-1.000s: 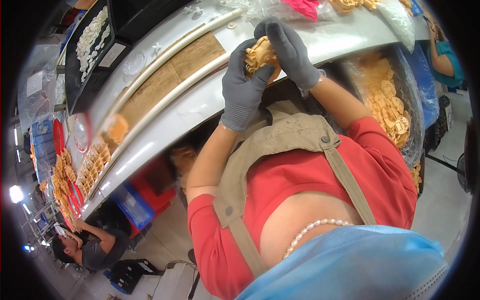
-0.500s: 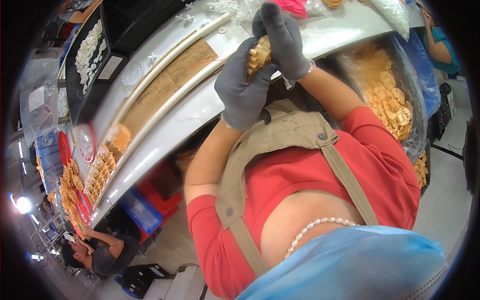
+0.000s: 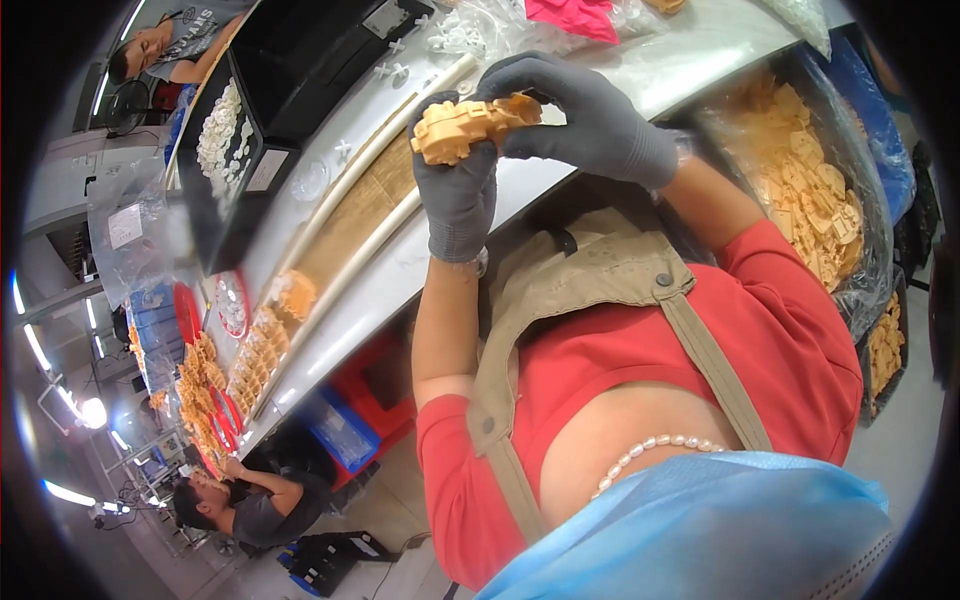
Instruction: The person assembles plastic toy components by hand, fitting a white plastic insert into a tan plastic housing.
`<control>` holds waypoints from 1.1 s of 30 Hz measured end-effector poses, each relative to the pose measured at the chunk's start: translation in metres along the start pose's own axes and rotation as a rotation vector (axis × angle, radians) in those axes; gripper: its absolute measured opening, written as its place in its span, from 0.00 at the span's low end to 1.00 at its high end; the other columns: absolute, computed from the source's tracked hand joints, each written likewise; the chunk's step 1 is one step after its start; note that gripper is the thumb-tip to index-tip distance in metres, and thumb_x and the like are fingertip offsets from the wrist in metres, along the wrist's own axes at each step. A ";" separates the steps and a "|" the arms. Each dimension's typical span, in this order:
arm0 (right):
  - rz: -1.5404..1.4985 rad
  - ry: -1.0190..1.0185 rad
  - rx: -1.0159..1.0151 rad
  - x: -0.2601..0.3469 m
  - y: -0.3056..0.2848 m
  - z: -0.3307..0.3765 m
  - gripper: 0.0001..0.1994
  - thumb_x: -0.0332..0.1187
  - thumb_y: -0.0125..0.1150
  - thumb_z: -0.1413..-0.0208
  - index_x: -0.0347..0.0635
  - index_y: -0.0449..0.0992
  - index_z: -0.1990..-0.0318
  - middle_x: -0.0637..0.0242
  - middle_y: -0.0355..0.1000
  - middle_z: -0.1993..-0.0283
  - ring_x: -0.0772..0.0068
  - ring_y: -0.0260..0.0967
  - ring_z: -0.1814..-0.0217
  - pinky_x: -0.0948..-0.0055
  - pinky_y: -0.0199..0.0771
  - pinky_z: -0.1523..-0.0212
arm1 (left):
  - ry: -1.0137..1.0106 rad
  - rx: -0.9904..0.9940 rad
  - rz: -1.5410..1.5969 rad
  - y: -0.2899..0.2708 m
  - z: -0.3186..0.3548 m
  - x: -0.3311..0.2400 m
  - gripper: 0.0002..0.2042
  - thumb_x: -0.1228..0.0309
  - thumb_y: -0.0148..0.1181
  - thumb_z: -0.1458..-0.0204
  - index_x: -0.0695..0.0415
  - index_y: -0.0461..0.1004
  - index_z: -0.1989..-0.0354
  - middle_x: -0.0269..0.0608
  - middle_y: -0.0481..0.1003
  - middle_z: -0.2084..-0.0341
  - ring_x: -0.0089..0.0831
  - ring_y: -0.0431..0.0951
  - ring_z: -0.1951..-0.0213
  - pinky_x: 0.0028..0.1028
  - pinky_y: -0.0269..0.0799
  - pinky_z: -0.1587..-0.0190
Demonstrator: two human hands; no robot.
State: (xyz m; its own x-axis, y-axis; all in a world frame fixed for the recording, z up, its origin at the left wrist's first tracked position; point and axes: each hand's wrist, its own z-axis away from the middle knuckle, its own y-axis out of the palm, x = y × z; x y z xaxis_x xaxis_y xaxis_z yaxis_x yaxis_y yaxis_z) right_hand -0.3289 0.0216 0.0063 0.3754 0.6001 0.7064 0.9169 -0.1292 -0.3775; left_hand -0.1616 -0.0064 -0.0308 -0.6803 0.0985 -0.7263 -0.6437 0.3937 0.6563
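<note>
In front of me, above the table edge, I hold a moulded orange-yellow plastic part (image 3: 450, 133) with a knobbly, stepped outline. My left hand (image 3: 458, 195), in a grey glove, is closed round it from below, with the thumb against its side. At the part's right end, my grey-gloved right hand (image 3: 600, 120) curves its fingers over the top and its thumb underneath. This end looks hollow and curved; whether it is a separate piece, I cannot tell.
A wooden strip between white tubes (image 3: 380, 215) runs along the white table (image 3: 340, 345). Similar orange parts (image 3: 258, 350) lie far left. A black bin (image 3: 205, 225) holds small white pieces. A lined crate (image 3: 845, 275) of orange parts stands right. Two people work at left.
My hands have moved apart and slightly lower, the right one shifting right. The orange part has turned to lie lengthwise and shows more fully. The whole view has shifted.
</note>
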 end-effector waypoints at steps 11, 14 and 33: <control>0.077 -0.036 -0.094 0.005 -0.004 0.007 0.20 0.22 0.66 0.61 0.41 0.71 0.56 0.64 0.71 0.56 0.66 0.70 0.55 0.72 0.70 0.54 | 0.097 0.057 -0.274 -0.001 -0.005 0.016 0.21 0.78 0.62 0.55 0.57 0.61 0.53 0.35 0.68 0.59 0.26 0.72 0.58 0.26 0.72 0.58; 0.045 -0.018 -0.073 0.007 -0.011 0.008 0.19 0.22 0.66 0.61 0.41 0.71 0.57 0.63 0.71 0.57 0.65 0.70 0.56 0.71 0.70 0.55 | 0.029 0.006 -0.342 -0.003 -0.006 0.011 0.25 0.75 0.68 0.60 0.58 0.62 0.54 0.37 0.68 0.59 0.27 0.72 0.59 0.25 0.72 0.59; -0.130 -0.124 -0.058 0.017 -0.008 0.008 0.17 0.28 0.66 0.56 0.40 0.70 0.57 0.64 0.70 0.58 0.73 0.69 0.56 0.75 0.70 0.55 | 0.284 0.079 -0.338 0.037 0.022 -0.011 0.39 0.59 0.70 0.62 0.58 0.55 0.43 0.46 0.65 0.51 0.36 0.68 0.48 0.34 0.65 0.45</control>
State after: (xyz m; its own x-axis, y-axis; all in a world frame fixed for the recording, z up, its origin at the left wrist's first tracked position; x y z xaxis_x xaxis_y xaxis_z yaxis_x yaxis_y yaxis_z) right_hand -0.3309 0.0393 0.0168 0.2371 0.7068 0.6665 0.9642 -0.0872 -0.2505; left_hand -0.1701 0.0271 -0.0032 -0.5124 -0.2980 -0.8054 -0.8253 0.4301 0.3659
